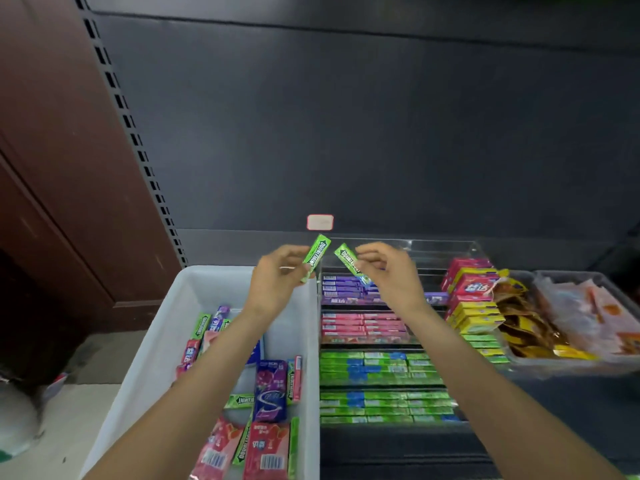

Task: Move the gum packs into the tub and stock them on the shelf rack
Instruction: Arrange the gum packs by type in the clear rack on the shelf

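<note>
My left hand [277, 282] pinches a green gum pack [316, 257] above the far right corner of the white tub [166, 334]. My right hand [391, 275] pinches a second green gum pack [348, 261], held over the purple row of the clear shelf rack [446, 249]. The two packs tilt towards each other, their top ends close but apart. Several loose gum packs [270, 389], green, purple and red, lie in the tub. The rack holds rows of purple [346, 289], pink [360, 327] and green gum packs [377, 386].
Red and yellow boxes [472, 299] are stacked right of the rack. A clear bin of snack bags [561, 323] stands further right. A dark back panel [346, 133] with a small price tag [320, 222] rises behind. A brown wall [52, 168] lies left.
</note>
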Demonstrator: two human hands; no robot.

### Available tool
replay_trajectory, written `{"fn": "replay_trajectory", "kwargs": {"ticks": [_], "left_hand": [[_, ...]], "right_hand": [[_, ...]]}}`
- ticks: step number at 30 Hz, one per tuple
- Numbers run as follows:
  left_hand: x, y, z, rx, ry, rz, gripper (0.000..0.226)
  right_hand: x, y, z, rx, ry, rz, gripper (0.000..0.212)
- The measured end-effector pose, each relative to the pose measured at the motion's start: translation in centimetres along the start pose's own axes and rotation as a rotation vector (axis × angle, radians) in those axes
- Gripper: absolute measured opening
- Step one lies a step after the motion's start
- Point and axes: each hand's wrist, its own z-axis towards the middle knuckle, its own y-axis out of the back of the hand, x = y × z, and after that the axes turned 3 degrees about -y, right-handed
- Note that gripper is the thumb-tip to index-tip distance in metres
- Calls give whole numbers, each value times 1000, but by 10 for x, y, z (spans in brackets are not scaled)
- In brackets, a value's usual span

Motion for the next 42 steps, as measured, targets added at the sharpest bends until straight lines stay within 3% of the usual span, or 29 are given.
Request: {"fn": "replay_trajectory", "kwargs": {"ticks": [8,15,23,35,42], "left_hand": [[-1,-7,32,-91,-33,164,26],[6,-3,37,-100,-14,220,23],[5,2,36,-105,12,206,23],[5,0,35,-61,-37,296,20],[-4,-8,39,62,-108,359,22]], "right_hand": [[-14,10,61,169,166,-301,20],[-17,-7,77,342,187,-420,20],[-17,-11,72,438,137,-362,20],[-15,-11,72,395,86,-339,24],[3,5,59,375,92,9,29]]}}
